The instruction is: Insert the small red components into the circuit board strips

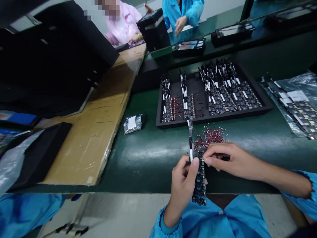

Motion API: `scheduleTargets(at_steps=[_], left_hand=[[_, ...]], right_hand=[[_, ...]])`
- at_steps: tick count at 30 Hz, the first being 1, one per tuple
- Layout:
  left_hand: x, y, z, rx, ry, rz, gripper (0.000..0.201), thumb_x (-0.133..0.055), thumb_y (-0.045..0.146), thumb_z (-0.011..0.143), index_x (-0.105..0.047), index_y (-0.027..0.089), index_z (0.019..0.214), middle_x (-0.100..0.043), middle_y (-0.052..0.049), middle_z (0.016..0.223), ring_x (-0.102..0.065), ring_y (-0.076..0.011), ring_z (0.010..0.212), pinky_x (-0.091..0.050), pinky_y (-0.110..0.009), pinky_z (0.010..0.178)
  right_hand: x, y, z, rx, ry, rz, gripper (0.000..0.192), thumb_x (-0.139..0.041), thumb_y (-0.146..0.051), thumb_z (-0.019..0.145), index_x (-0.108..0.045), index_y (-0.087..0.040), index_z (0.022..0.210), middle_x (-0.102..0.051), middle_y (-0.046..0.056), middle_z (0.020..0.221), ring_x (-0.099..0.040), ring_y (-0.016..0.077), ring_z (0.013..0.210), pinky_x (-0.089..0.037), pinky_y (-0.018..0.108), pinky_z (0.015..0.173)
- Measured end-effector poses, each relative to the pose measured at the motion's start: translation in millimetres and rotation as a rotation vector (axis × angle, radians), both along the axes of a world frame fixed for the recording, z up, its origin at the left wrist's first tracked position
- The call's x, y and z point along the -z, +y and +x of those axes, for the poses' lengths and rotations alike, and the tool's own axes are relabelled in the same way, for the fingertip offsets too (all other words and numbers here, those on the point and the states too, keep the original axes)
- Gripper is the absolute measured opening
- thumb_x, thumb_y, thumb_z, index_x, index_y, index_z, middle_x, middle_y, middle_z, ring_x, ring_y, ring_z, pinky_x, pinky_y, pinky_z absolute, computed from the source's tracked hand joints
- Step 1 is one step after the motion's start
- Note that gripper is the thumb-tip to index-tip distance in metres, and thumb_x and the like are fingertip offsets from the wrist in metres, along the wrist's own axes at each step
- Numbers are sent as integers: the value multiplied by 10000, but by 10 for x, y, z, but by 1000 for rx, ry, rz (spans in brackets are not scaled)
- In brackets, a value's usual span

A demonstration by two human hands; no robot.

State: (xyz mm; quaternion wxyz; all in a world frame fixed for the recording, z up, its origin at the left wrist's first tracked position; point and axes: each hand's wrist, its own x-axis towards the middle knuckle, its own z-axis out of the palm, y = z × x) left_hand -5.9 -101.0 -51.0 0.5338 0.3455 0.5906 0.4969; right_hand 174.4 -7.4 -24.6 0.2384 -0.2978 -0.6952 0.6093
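The green desk (148, 155) ran across the view, and at ten o'clock a big cardboard sheet (99, 132) lay on it under dark gear, apparently as a pad to spare the surface. At one o'clock sat a black tray (173, 124), its circuit boards laid in rows with white-tagged leads all pointing away, an order that kept the wires from tangling. At three o'clock a clear bag (294, 99) held more boards, and a small silver packet (133, 123) lay at eleven o'clock. Just in front of the tray lay a loose heap of red wired parts (209, 136), placed within easy reach. Near six o'clock the left hand (182, 188) gripped a long dark circuit strip (199, 185) upright, thumb pressed to its top, probably to steady it. The right hand (229, 158) pinched at the strip's upper end with thumb and forefinger; whether it held a part there could not be told.
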Motion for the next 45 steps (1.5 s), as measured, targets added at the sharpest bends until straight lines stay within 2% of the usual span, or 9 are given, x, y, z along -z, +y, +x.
scheduleTargets(at_steps=[4,7,17,22,27,31,34,36,45], left_hand=[[-54,21,-4,7,-14,81,254,-691,454,847,-698,208,782,-756,-66,509,-702,-258,405,-544,-296,394],[-89,22,-14,35,-64,76,215,-699,428,848,-710,222,789,-740,-62,471,-668,-255,352,-510,-303,365],[-69,7,-25,72,-80,108,234,-686,404,874,-667,179,810,-741,-50,474,-666,-231,327,-518,-270,357],[-77,26,-13,64,-87,103,251,-676,415,879,-672,174,810,-748,-57,490,-684,-231,352,-525,-265,373],[-37,12,-19,76,-143,72,248,-712,424,845,-704,187,919,-811,-118,665,-745,-283,472,-569,-299,402],[-28,3,-19,70,-135,46,209,-747,379,824,-705,203,927,-824,-131,712,-749,-302,492,-611,-356,458],[-28,16,-6,7,-118,34,222,-748,389,818,-694,188,896,-826,-131,720,-739,-297,461,-606,-359,436],[-22,29,1,-25,-81,42,212,-756,391,807,-701,196,869,-829,-139,759,-734,-292,463,-603,-357,428],[38,47,-10,-63,90,87,228,-764,408,786,-715,192,844,-739,-40,645,-700,-240,501,-551,-286,462]], right_hand=[[-26,1,9,-39,-16,-63,109,-700,-419,854,-765,-348,903,-712,-7,771,-642,187,630,-509,321,562],[-7,-3,1,-30,29,-56,125,-766,-432,772,-766,-373,883,-686,-18,694,-616,186,565,-472,311,485],[-4,-22,5,-63,-12,-162,107,-707,-414,857,-769,-339,902,-694,-16,711,-647,186,636,-493,298,532],[40,-5,-21,-28,30,-120,109,-767,-449,762,-771,-403,861,-700,-35,686,-640,190,594,-489,315,506],[-18,36,-2,-6,14,-48,106,-711,-482,825,-754,-398,873,-710,-36,676,-651,186,568,-491,306,475],[-89,140,100,28,-64,117,170,-644,-478,909,-759,-361,953,-762,-25,806,-699,194,699,-552,319,618],[-115,273,190,197,-205,334,236,-546,-399,1008,-745,-274,1030,-764,29,989,-693,213,911,-529,346,821],[-107,360,221,255,-326,448,242,-523,-352,1029,-724,-227,1078,-736,61,1023,-674,209,892,-506,339,794],[1,486,35,158,-608,766,224,-545,-303,1017,-714,-185,1104,-681,107,1041,-650,280,1001,-511,401,863]])
